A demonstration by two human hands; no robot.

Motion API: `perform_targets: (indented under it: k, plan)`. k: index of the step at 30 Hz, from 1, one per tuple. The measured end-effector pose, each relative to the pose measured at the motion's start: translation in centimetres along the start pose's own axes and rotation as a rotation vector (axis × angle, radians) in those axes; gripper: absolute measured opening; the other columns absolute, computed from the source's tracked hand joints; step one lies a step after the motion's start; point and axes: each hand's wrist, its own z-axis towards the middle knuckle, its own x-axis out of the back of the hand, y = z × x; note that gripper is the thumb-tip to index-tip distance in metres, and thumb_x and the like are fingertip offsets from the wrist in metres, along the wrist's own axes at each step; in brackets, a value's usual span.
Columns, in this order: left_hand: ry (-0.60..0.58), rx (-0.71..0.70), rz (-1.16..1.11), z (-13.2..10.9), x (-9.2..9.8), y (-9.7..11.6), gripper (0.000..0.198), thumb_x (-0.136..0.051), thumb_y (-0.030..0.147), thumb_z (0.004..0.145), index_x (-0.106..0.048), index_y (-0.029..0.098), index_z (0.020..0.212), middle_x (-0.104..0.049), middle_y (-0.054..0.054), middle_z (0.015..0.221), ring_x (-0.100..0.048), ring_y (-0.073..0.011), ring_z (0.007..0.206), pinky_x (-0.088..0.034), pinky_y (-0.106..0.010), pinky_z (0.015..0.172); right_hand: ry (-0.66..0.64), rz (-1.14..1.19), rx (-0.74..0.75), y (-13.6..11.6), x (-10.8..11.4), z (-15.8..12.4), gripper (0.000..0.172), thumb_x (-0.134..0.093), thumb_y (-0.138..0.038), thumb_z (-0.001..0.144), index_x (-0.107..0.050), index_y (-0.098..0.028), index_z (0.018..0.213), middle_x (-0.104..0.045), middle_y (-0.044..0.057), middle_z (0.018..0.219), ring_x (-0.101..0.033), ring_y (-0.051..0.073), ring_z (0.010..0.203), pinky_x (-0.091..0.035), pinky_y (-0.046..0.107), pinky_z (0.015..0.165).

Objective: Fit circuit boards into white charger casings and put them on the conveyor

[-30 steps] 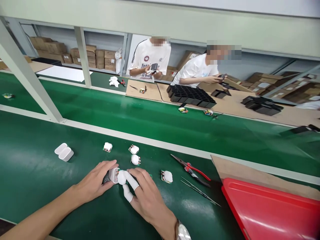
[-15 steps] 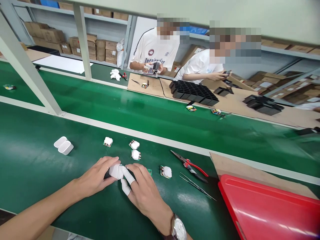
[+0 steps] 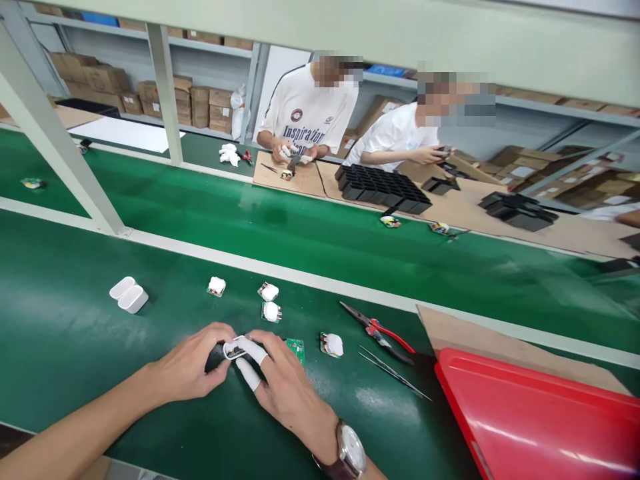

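Note:
Between my hands is a small housing [image 3: 215,359] with a dark body and a white oval rim; part of it hides behind my fingers. My left hand [image 3: 195,363] grips its dark end. At the white rim, my right hand [image 3: 287,380] pinches with fingers in white finger cots. A green circuit board [image 3: 296,350] lies partly hidden beside the right hand. Beyond are circuit boards topped with white lumps: one board [image 3: 217,287] at left, two boards [image 3: 271,311] close together, and another board [image 3: 331,344] to the right. Two white oval cups [image 3: 133,299] stand joined at the left.
Long-nose pliers [image 3: 375,330] and tweezers [image 3: 395,373] lie right of my hands. A red bin [image 3: 540,413] and cardboard [image 3: 500,340] fill the right side. Past a pale rail runs a green belt [image 3: 210,200] carrying boards. Two people work opposite, near a black tray [image 3: 383,190].
The housing has turned in my hands, so its white rim and dark inside now show. More of the green board is uncovered. Boards on the belt have shifted right. One person opposite has lowered their hands.

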Motion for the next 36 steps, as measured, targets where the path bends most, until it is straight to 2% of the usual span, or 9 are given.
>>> perform_targets:
  k: [4,12,16,19,23,26,31,33,36]
  plan:
    - [0.043,-0.137,0.126,0.2,0.3,0.2,0.018,-0.057,0.013,0.099,-0.059,0.024,0.114,-0.068,-0.008,0.123,-0.072,-0.0196,0.106,-0.061,-0.033,0.093,-0.05,-0.078,0.03,0.3,-0.2,0.1,0.029,-0.051,-0.003,0.091,-0.063,-0.019,0.111,-0.06,0.015,0.118,-0.061,0.028,0.098,-0.061,0.045,0.08]
    - [0.106,-0.248,0.194,0.7,0.6,0.1,0.019,-0.059,0.014,0.103,-0.07,0.025,0.114,-0.072,-0.008,0.124,-0.073,-0.0202,0.107,-0.062,-0.033,0.093,-0.054,-0.014,-0.01,0.0,0.0,0.1,0.032,-0.053,-0.016,0.103,-0.058,-0.02,0.135,-0.061,0.014,0.122,-0.063,0.027,0.103,-0.061,0.045,0.09]
    - [0.115,-0.241,0.191,0.8,0.8,1.2,0.017,-0.058,0.012,0.103,-0.069,0.024,0.106,-0.072,-0.008,0.119,-0.071,-0.0182,0.095,-0.06,-0.031,0.081,0.099,-0.012,-0.059,1.7,2.3,0.0,0.041,-0.052,-0.025,0.108,-0.047,-0.021,0.148,-0.063,0.015,0.128,-0.063,0.028,0.113,-0.058,0.046,0.096]
    - [0.036,-0.217,0.222,1.3,1.3,2.5,0.018,-0.055,0.011,0.103,-0.066,0.022,0.094,-0.072,-0.007,0.112,-0.068,-0.0167,0.088,-0.056,-0.029,0.076,0.175,-0.093,-0.166,4.2,5.1,-0.5,0.036,-0.055,-0.023,0.106,-0.052,-0.022,0.142,-0.063,0.014,0.128,-0.063,0.029,0.112,-0.057,0.047,0.094]
    - [-0.021,-0.199,0.275,5.4,3.6,1.8,0.017,-0.056,0.016,0.101,-0.067,0.022,0.09,-0.072,-0.006,0.113,-0.07,-0.0169,0.095,-0.057,-0.027,0.083,-0.096,-0.156,-0.268,6.0,7.6,-1.6,0.034,-0.078,-0.027,0.091,-0.064,-0.021,0.121,-0.065,0.012,0.117,-0.063,0.03,0.101,-0.056,0.05,0.091]
    - [0.132,-0.064,0.44,11.8,6.2,-1.3,0.014,-0.06,0.023,0.097,-0.069,0.023,0.086,-0.073,-0.006,0.112,-0.072,-0.0203,0.1,-0.057,-0.031,0.09,-0.313,-0.128,-0.347,5.5,7.6,-2.3,0.042,-0.087,-0.017,0.077,-0.065,-0.017,0.113,-0.063,0.013,0.119,-0.063,0.032,0.105,-0.055,0.048,0.093]
    - [0.286,0.117,0.534,20.7,8.5,-6.7,0.015,-0.063,0.026,0.092,-0.068,0.02,0.079,-0.072,-0.01,0.094,-0.072,-0.0234,0.079,-0.06,-0.037,0.079,-0.361,-0.072,-0.406,4.1,7.1,-2.0,0.032,-0.067,-0.01,0.089,-0.061,-0.014,0.121,-0.064,0.015,0.122,-0.065,0.031,0.11,-0.051,0.043,0.094]
    - [0.288,0.136,0.544,21.1,8.4,-7.2,0.013,-0.065,0.03,0.091,-0.072,0.02,0.087,-0.074,-0.01,0.097,-0.073,-0.025,0.086,-0.061,-0.038,0.081,-0.339,0.044,-0.429,3.9,7.2,-1.6,0.027,-0.064,-0.02,0.096,-0.059,-0.017,0.122,-0.069,0.011,0.114,-0.067,0.028,0.103,-0.051,0.04,0.09]
    - [0.277,0.12,0.557,18.1,9.0,-6.2,0.028,-0.066,0.041,0.093,-0.073,0.022,0.112,-0.075,-0.011,0.119,-0.07,-0.0291,0.113,-0.058,-0.043,0.098,-0.355,0.212,-0.429,3.8,7.2,-1.0,0.011,-0.051,-0.026,0.105,-0.061,-0.022,0.107,-0.071,0.003,0.098,-0.069,0.022,0.089,-0.049,0.034,0.081]
